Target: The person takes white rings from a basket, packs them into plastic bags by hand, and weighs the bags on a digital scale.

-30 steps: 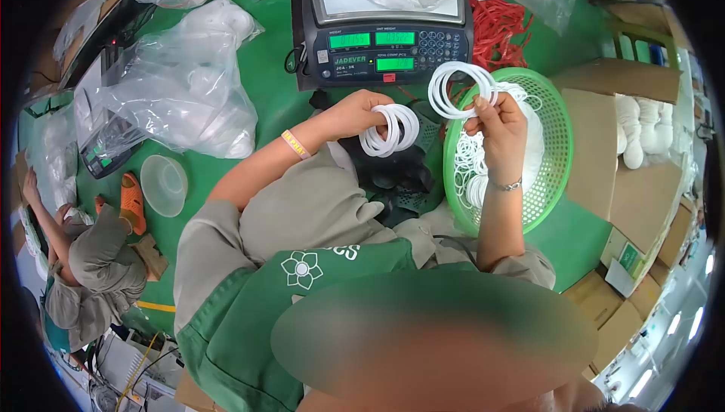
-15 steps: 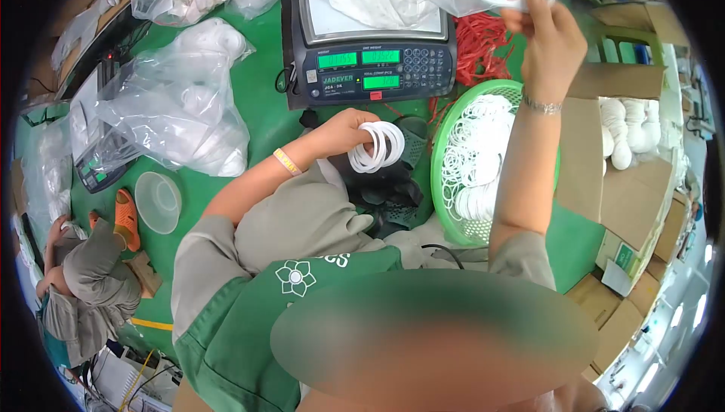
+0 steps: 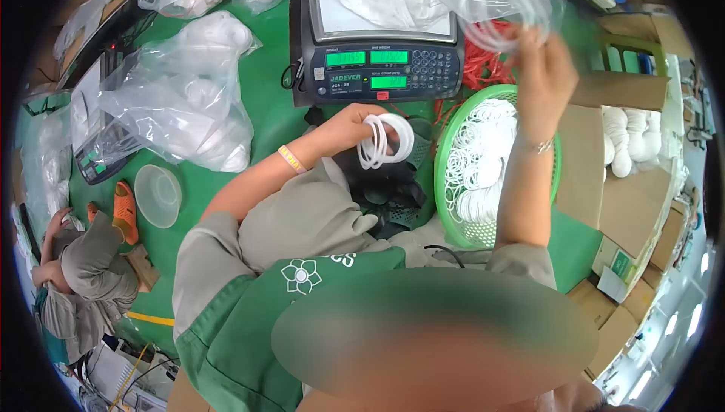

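Observation:
My left hand [image 3: 356, 123] is closed around a small bunch of white rings [image 3: 391, 144], held above my lap in front of the counting scale [image 3: 381, 72]. At the upper right, my right hand [image 3: 545, 72] pinches more white rings [image 3: 483, 23] by their near edge, slightly blurred. These rings overlap a clear plastic bag [image 3: 555, 0]; whether they are fully inside it I cannot tell. That bag stretches toward the white contents on the scale's pan [image 3: 328, 19]. Below my right wrist stands a green basket [image 3: 445, 212] holding many white rings.
Filled clear bags [image 3: 181, 110] lie on the green surface at the left, near a translucent bowl [image 3: 158, 197]. Red strings [image 3: 483, 64] lie beside the scale. Cardboard boxes [image 3: 581, 148] line the right. Another person's leg [image 3: 102, 257] shows at far left.
My right hand has moved down a little, and its rings now overlap the clear bag. The rings in my left hand have shifted and fanned differently.

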Demonstrator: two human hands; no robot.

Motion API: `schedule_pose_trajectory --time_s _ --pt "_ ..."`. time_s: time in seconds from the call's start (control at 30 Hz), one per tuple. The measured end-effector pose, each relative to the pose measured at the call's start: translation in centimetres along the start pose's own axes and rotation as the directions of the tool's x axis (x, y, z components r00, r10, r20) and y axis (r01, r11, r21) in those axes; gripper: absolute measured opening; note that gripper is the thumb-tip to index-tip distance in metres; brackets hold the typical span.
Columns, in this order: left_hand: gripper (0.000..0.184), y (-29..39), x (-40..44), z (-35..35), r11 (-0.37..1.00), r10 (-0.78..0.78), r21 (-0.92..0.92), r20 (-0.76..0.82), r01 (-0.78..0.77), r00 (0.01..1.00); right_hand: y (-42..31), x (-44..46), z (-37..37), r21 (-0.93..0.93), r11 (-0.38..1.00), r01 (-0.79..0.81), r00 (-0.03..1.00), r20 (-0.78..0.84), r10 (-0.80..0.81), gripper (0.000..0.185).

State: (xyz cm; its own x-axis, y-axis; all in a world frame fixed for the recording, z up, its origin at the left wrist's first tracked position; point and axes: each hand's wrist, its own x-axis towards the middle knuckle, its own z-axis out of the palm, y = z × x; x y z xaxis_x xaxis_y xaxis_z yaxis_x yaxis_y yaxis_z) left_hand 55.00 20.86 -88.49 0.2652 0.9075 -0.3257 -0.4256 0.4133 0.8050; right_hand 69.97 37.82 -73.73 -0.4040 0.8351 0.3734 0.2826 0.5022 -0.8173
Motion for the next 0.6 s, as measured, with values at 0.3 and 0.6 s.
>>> schedule_pose_trajectory --time_s 0.3,0.6 --pt "0.045 -1.7 0.6 0.3 0.962 0.091 0.259 0.017 -0.092 0.996 5.0 -17.1 3.5 0.118 0.643 -0.757 0.547 0.653 0.524 0.021" --pt "0.016 -2.8 1.2 1.4 0.340 -0.021 0.940 0.029 -0.020 0.999 4.4 -19.5 5.9 0.036 0.450 -0.892 0.376 0.613 0.695 0.031"
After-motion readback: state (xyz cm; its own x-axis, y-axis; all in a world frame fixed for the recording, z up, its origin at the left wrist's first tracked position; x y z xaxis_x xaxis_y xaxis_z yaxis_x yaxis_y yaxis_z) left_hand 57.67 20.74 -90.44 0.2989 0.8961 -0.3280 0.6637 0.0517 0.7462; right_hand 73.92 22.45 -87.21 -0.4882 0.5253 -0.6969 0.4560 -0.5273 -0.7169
